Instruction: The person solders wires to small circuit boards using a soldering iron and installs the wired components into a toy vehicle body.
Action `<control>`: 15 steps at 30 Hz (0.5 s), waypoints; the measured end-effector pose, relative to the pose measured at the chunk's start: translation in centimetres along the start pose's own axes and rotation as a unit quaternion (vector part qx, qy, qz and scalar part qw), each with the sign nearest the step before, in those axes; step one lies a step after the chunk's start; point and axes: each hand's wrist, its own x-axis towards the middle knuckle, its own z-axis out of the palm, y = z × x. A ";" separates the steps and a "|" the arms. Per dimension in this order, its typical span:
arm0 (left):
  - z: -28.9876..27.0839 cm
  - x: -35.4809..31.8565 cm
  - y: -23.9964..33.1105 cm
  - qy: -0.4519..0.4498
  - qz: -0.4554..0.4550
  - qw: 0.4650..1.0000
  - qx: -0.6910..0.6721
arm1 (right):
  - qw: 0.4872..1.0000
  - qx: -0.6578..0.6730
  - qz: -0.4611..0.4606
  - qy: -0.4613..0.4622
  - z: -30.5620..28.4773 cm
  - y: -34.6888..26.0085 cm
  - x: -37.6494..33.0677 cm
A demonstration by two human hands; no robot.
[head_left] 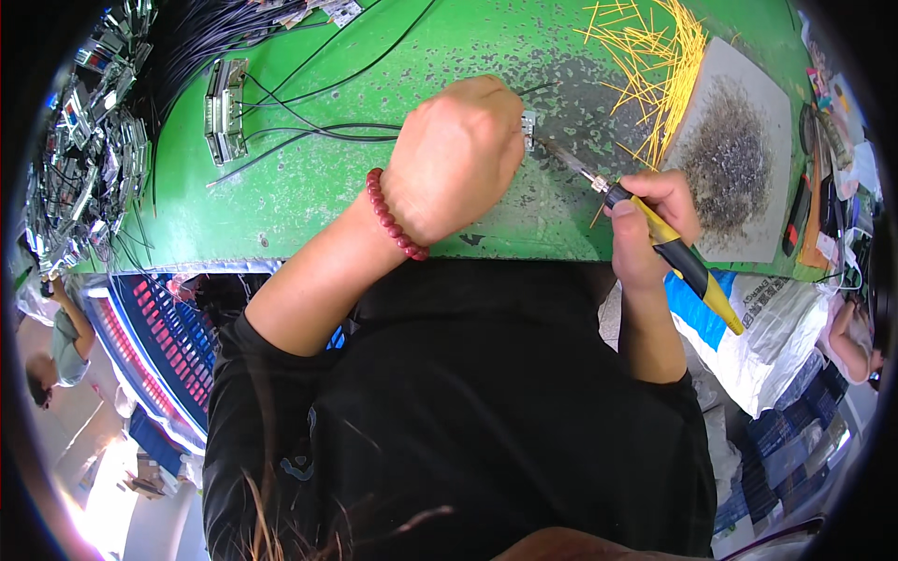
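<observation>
My right hand (652, 224) grips a yellow-and-black soldering iron (671, 245) like a pen. Its metal tip points up and left, close to a small silvery connector piece (529, 129); whether they touch I cannot tell. That piece sticks out at the far side of my left hand (460, 154), which is closed around it with the back of the hand up. The fingertips are hidden. Black cables (360, 133) run in from the left under my left hand, and a thin black end shows beyond it. A red bead bracelet (385, 215) circles my left wrist.
Metal connectors (224, 110) stand left on the worn green table (309, 206). Heaped connectors (89, 159) fill the far left, with a bundle of black cables (201, 37) behind. Thin yellow sticks (664, 65) lie beside a grey board (739, 140) covered in dark residue. Tools line the right edge.
</observation>
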 end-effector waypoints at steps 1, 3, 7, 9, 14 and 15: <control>0.0 0.0 0.0 0.000 0.001 1.000 -0.005 | 1.000 0.000 0.000 0.001 0.0 -0.1 0.0; -0.1 0.1 0.0 -0.001 0.002 1.000 -0.010 | 1.000 -0.011 -0.001 -0.010 0.1 -0.5 0.1; 0.0 0.1 -0.2 -0.006 0.003 1.000 -0.010 | 0.999 -0.011 0.030 -0.017 0.2 -0.4 0.1; 0.0 0.1 -0.2 -0.005 0.004 1.000 -0.011 | 0.999 -0.031 -0.010 0.026 0.2 0.0 -0.1; 0.0 0.1 -0.1 -0.005 -0.001 1.000 -0.016 | 0.999 -0.005 -0.012 0.047 0.1 -0.1 -0.2; -0.1 0.1 -0.1 -0.005 -0.001 1.000 -0.016 | 0.999 -0.009 -0.008 0.036 0.1 -0.2 -0.2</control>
